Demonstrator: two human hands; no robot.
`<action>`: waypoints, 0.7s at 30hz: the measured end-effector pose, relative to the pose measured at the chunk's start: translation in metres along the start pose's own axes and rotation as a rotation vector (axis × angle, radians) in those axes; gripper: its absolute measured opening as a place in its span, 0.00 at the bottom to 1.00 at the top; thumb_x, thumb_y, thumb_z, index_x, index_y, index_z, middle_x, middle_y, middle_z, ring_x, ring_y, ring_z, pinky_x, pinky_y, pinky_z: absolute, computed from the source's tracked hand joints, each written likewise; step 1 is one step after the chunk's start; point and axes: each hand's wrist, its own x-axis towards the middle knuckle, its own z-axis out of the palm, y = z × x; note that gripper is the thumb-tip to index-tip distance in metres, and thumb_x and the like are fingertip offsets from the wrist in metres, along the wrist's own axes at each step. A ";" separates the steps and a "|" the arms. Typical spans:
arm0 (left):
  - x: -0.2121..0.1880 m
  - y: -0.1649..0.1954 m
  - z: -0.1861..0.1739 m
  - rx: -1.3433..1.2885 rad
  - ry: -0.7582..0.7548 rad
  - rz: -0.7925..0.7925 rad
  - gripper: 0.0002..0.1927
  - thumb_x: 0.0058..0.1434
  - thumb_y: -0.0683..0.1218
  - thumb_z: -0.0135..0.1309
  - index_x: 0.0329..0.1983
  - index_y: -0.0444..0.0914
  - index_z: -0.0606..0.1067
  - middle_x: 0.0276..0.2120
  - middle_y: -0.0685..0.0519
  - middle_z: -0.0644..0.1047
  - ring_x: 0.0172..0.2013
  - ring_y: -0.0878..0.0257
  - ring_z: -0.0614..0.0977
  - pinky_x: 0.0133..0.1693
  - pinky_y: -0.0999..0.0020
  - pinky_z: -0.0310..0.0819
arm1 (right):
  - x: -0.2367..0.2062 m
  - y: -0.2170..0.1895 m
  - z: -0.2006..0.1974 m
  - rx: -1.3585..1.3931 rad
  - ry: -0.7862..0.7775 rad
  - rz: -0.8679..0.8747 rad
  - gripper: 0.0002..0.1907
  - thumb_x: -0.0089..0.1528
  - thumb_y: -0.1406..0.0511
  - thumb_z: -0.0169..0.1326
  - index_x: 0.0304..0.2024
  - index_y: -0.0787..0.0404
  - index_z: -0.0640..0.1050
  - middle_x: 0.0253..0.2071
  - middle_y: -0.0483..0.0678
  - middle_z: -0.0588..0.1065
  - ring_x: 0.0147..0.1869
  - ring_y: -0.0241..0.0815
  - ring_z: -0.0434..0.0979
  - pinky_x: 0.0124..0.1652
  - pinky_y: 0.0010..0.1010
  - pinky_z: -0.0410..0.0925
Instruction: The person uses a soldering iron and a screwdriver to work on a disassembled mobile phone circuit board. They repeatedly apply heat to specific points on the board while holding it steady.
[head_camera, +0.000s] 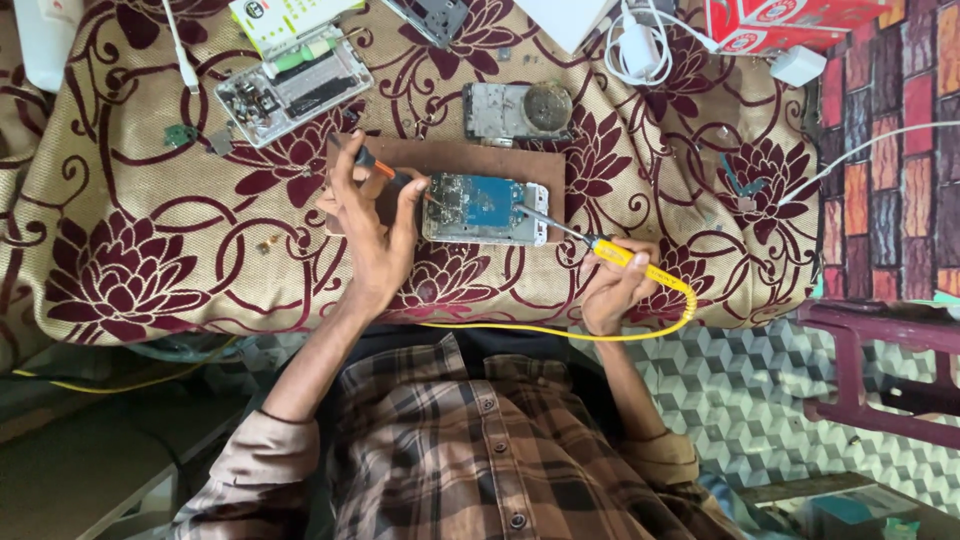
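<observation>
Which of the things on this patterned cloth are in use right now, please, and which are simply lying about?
In use:
opened phone with blue board
yellow-handled soldering iron in right hand
orange-handled tool in left hand
brown board

Lying about:
silver opened device
grey phone back
white charger
red box

Three opened phones lie out: one blue-boarded opened phone between the two hands, one grey gutted phone with a round part just beyond it, one silver opened phone with a green strip beyond the left hand. There are two hand tools: one orange-handled screwdriver and one yellow-handled soldering iron. One brown rectangular work board (partly covered). One red cardboard box far beyond the right hand.
</observation>
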 end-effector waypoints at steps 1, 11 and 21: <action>0.000 0.000 0.000 0.002 0.003 0.003 0.36 0.78 0.53 0.56 0.77 0.39 0.50 0.44 0.59 0.85 0.47 0.65 0.70 0.54 0.57 0.46 | 0.000 -0.001 0.000 -0.012 -0.003 0.000 0.20 0.77 0.56 0.34 0.45 0.66 0.67 0.30 0.53 0.69 0.27 0.43 0.72 0.29 0.31 0.72; 0.000 -0.005 0.003 -0.016 0.014 0.020 0.37 0.77 0.53 0.56 0.77 0.38 0.49 0.43 0.59 0.85 0.47 0.68 0.72 0.54 0.57 0.47 | 0.001 -0.001 -0.001 -0.030 -0.071 -0.003 0.19 0.77 0.58 0.35 0.44 0.68 0.67 0.29 0.56 0.70 0.26 0.44 0.73 0.29 0.33 0.73; -0.001 -0.007 0.003 0.031 0.032 0.035 0.38 0.76 0.54 0.58 0.77 0.38 0.51 0.46 0.62 0.84 0.46 0.68 0.71 0.54 0.59 0.48 | -0.005 0.004 -0.007 -0.050 -0.028 -0.032 0.18 0.78 0.58 0.36 0.45 0.68 0.67 0.29 0.54 0.70 0.27 0.43 0.70 0.28 0.29 0.68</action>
